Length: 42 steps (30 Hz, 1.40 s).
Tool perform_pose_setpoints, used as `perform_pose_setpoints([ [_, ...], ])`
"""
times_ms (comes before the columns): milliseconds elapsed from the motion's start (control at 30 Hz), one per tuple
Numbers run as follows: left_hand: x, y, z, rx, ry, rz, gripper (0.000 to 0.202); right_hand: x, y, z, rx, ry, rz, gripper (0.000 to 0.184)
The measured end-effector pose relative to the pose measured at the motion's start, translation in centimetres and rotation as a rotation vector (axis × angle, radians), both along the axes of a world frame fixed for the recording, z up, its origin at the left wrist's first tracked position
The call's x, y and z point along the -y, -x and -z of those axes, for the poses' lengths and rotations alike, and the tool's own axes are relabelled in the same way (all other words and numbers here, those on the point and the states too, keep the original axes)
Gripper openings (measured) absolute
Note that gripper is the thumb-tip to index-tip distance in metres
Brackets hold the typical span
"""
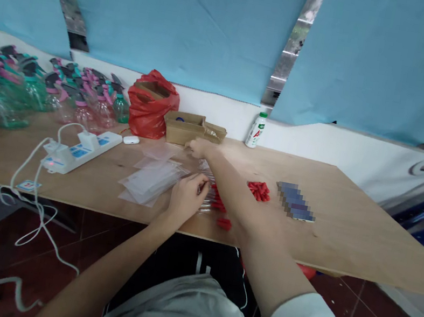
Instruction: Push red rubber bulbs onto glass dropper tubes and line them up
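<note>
My left hand (188,193) rests low over the table with its fingers curled together; whatever they may grip is too small to make out. Beside it lie thin shiny rods (205,206) and red pieces (224,224), partly covered by my right forearm. My right hand (197,148) reaches across to the front of a small open cardboard box (182,130), its fingers bent downward and their tips hidden. Left of my left hand, clear flat plastic bags (150,183) lie spread in a loose stack. Another pile of red pieces (258,191) sits right of my right forearm.
A red plastic bag (150,109) holding a carton stands at the back. Several spray bottles (9,95) crowd the left side. A white power strip (84,152) with cables lies near a white case (131,140). A white bottle (256,131) and a phone (295,201) are right.
</note>
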State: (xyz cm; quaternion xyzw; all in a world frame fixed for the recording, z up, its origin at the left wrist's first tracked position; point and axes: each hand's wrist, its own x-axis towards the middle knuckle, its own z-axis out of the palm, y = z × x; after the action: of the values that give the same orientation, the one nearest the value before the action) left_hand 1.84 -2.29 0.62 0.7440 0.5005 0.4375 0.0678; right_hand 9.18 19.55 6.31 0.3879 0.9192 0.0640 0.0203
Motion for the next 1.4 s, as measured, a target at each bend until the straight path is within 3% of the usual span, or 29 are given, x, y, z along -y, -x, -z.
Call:
perform_pose_setpoints([
  [133,0.0,0.0,-0.1,-0.039,0.015,-0.032,0.014,-0.2,1.8,0.6,0.028,0.030,0.006,0.038],
  [300,0.0,0.0,-0.3,-0.040,0.011,-0.045,0.017,0.1,2.0,0.9,0.021,0.048,0.015,0.038],
  [833,-0.1,0.0,-0.1,-0.010,0.004,-0.033,0.014,2.5,2.1,-0.8,0.162,0.016,0.009,0.028],
  [1133,0.0,-0.2,-0.2,0.010,0.017,-0.026,0.013,3.1,-2.6,-3.3,0.154,-0.031,-0.010,0.028],
  [1233,0.1,-0.2,-0.2,0.004,0.008,-0.028,0.014,3.1,-5.0,-3.1,0.139,0.013,0.028,0.032],
  [1400,0.1,-0.2,-0.1,-0.006,0.013,-0.035,0.014,2.9,-8.1,-1.3,0.111,0.129,0.007,0.033],
])
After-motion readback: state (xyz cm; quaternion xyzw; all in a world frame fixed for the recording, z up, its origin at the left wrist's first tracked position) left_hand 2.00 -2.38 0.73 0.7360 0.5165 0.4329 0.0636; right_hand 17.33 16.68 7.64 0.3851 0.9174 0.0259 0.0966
